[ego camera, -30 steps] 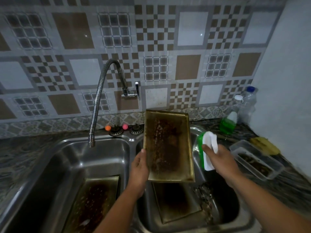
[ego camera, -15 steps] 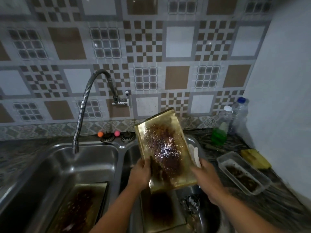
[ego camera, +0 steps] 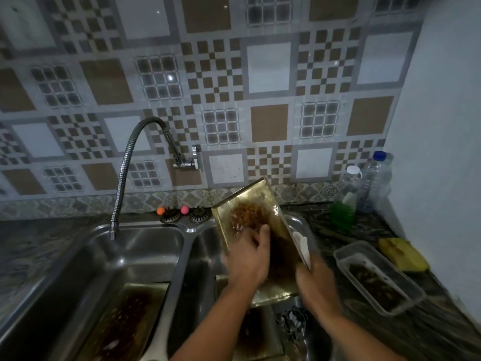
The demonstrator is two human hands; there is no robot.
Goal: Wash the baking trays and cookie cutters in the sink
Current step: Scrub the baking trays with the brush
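Double sink (ego camera: 145, 246) is the landmark. A stained tray (ego camera: 122, 321) is lying in its left basin. Over the right basin, the left hand (ego camera: 247, 259) is pressing flat, fingers spread, on a tilted gold baking tray (ego camera: 250, 212). The right hand (ego camera: 316, 285) is gripping that tray's right edge.

Green soap bottle (ego camera: 343, 214), plastic container (ego camera: 379, 277)

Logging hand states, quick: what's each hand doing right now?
Left hand: open, fingers rubbing the tray.
Right hand: gripping the tray's right edge.
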